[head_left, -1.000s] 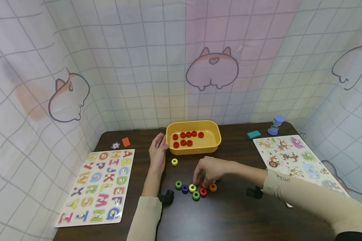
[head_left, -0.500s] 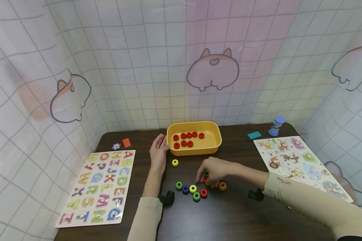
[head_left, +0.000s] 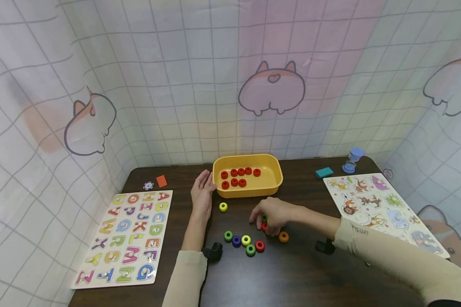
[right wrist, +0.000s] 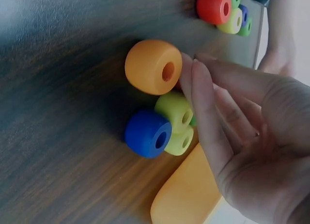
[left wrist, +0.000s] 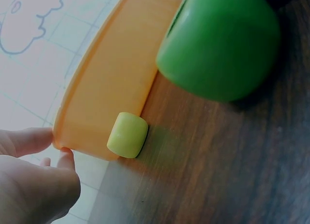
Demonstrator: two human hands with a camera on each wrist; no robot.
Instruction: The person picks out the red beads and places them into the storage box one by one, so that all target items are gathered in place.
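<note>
My left hand (head_left: 202,195) rests against the left end of a yellow tray (head_left: 249,192), fingers fairly straight and thumb at the rim. The left wrist view shows its fingertips right at the tray's corner. My right hand (head_left: 274,215) is bent over the beads in front of the tray. Its thumb and fingers pinch a red bead (head_left: 264,227), mostly hidden from the right wrist view. Close by lie an orange bead (right wrist: 155,67), a blue bead (right wrist: 147,133) and two yellow-green beads (right wrist: 173,109). Part of a green bead (head_left: 264,218) shows beside the right fingers.
Several red beads (head_left: 234,182) sit inside the tray. A yellow bead (head_left: 223,207) lies in front of it, and a mixed bead cluster (head_left: 246,241) lies nearer. An alphabet board (head_left: 124,238) is left; an animal board (head_left: 376,209), teal block (head_left: 324,172) and sand timer (head_left: 352,160) are right.
My right hand has shifted slightly away and to the right, and the red bead at its fingers with it. The orange bead has moved right, out from the cluster. My left hand stays at the tray.
</note>
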